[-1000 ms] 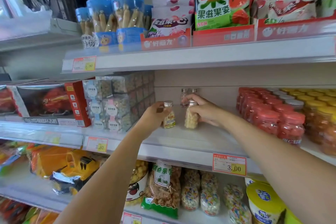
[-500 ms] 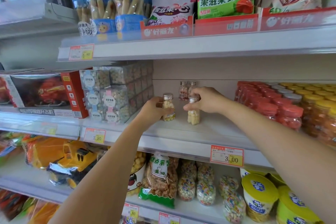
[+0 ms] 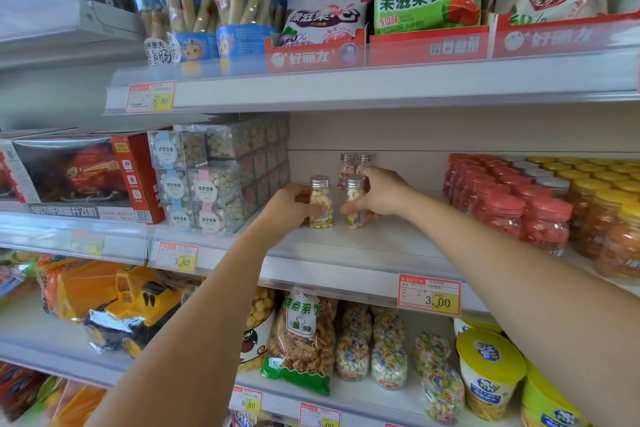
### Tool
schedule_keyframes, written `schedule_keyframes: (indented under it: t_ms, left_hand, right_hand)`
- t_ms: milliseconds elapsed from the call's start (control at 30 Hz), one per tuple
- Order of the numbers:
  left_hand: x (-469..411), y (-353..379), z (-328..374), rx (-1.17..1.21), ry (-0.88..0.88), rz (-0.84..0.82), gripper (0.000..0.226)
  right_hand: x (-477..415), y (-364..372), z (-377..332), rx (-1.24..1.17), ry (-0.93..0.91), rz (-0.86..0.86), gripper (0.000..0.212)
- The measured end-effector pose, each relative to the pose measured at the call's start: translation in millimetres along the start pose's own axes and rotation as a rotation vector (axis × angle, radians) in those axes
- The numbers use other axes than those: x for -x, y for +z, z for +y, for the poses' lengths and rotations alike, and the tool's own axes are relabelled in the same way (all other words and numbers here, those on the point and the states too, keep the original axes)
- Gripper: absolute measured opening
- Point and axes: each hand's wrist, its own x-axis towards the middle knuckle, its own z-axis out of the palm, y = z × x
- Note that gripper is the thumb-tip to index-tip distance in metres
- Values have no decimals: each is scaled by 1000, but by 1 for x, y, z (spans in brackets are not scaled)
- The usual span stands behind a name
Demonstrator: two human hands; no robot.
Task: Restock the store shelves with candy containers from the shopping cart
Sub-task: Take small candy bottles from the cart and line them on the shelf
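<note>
Head view, and closest to me are two bare forearms reaching up and away across the lower shelf, where a yellow toy truck (image 3: 138, 308) and clear bags of speckled candy (image 3: 353, 350) sit. Past them runs the lip of the middle shelf (image 3: 363, 253) with its 3.00 price tag (image 3: 429, 295), which I take to mark the slot being filled. On the bare white board beyond the lip, the left hand (image 3: 294, 206) has its fingers curled round the left bottle (image 3: 320, 204) from the left side. The right hand (image 3: 381, 194) wraps the right bottle (image 3: 355, 201) from the right, thumb low across its front. Both are small clear bottles with silver caps, full of pale yellow and white sweets. They stand upright, just beside each other, and their bases look to be down on the board, though fingers hide part of that. Gripping each from its outer side leaves the gap between them free, so they can be set close as a pair. Farther back, two rear bottles (image 3: 346, 166) of the same kind stand against the back panel, so this looks like the next row going in front of them. Stacked clear cube boxes (image 3: 207, 184) flank the slot on the left and red-lidded jars (image 3: 512, 215) on the right. The cart is out of sight; I'd guess both bottles are about ready for release.
</note>
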Motion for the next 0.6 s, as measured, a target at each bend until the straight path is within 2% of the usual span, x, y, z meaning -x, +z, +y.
schedule_keyframes:
  t_ms: [67, 100, 200, 300, 367, 467, 600]
  left_hand:
    - [-1, -1, 1, 9, -11, -25, 46]
    - [-1, -2, 2, 11, -16, -35, 42]
    - [-8, -4, 3, -12, -36, -24, 38]
    - [-21, -9, 3, -114, -40, 5, 36]
    - [-32, -11, 4, -201, -42, 13, 32]
    - [-49, -12, 10, -455, -29, 25, 33]
    - [-67, -7, 12, -587, -28, 40, 32]
  right_hand:
    - [-11, 6, 0, -143, 39, -29, 65]
    - [-18, 9, 0, -151, 51, -50, 64]
    - [-32, 12, -2, -123, 43, -79, 39]
    - [-47, 19, -1, -130, 61, -38, 22]
    - [-60, 26, 1, -87, 89, -7, 20]
    - [-79, 35, 6, -82, 141, 15, 20]
    - [-103, 47, 6, -65, 200, 22, 20]
